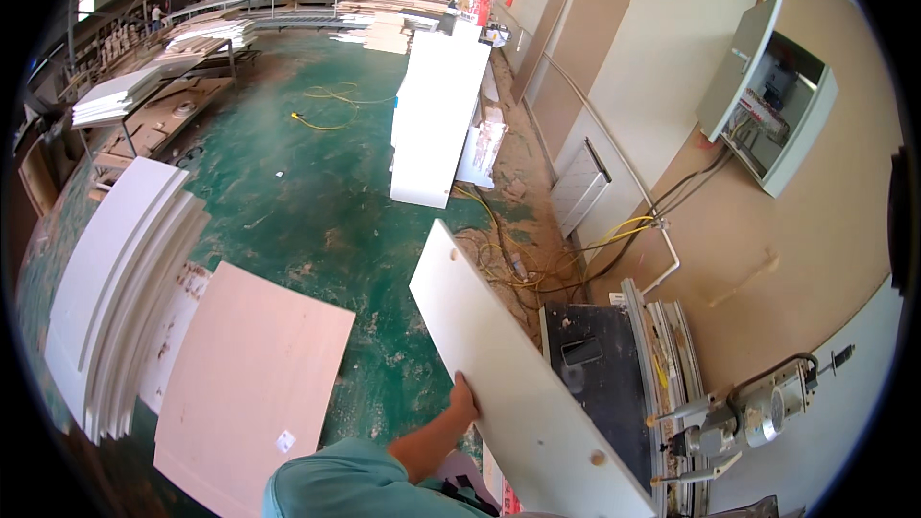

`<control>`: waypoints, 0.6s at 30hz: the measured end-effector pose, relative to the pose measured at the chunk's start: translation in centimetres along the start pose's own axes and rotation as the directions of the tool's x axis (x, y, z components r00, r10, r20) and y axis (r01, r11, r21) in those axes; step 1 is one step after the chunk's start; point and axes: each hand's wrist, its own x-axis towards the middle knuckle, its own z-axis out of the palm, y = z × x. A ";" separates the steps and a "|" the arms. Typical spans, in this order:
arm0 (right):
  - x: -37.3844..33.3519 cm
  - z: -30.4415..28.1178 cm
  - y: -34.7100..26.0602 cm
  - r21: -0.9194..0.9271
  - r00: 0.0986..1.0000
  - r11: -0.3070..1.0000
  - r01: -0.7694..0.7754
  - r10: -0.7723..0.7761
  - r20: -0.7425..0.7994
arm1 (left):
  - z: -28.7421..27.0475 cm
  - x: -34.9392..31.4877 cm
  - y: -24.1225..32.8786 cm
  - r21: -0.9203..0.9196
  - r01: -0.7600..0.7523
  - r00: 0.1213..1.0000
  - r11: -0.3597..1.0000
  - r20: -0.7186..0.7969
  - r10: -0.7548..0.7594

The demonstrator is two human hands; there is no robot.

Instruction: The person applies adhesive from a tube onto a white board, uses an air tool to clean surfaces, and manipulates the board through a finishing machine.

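A long white panel (508, 374) with round holes near its ends slants across the lower middle of the view. My left hand (463, 400) grips its left long edge, the thumb lying on the white face and the fingers hidden behind. A teal sleeve covers that upper arm. My right hand does not show. Beside the panel, to its right, lies a black-topped surface (600, 384) carrying a dark phone-like rectangle (580, 352).
Stacked white boards (110, 297) and a pale wooden sheet (254, 355) lie at left. Ahead stands a white panel stack (441, 120). Yellow and black cables (523, 273) tangle along the right wall, below an open electrical box (777, 101). A machine head (748, 417) juts in lower right.
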 end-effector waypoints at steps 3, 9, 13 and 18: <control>4.8 1.1 -0.7 0.081 0.999 0.996 -0.031 0.028 0.041 | -0.6 6.2 1.0 -0.137 0.179 0.983 0.974 0.056 -0.172; 16.4 0.7 -3.6 0.253 0.994 0.967 0.027 -0.052 0.094 | 1.6 17.2 8.9 0.132 0.185 0.972 0.974 -0.169 -0.161; 30.7 4.3 -14.9 0.203 0.990 0.979 0.033 -0.060 0.124 | 8.1 26.3 15.1 -0.039 0.243 0.936 0.969 -0.252 -0.244; 47.8 15.8 -33.1 -0.262 0.799 0.895 0.362 -0.153 0.582 | 15.5 34.9 26.9 0.035 0.019 0.976 0.999 -0.220 -0.011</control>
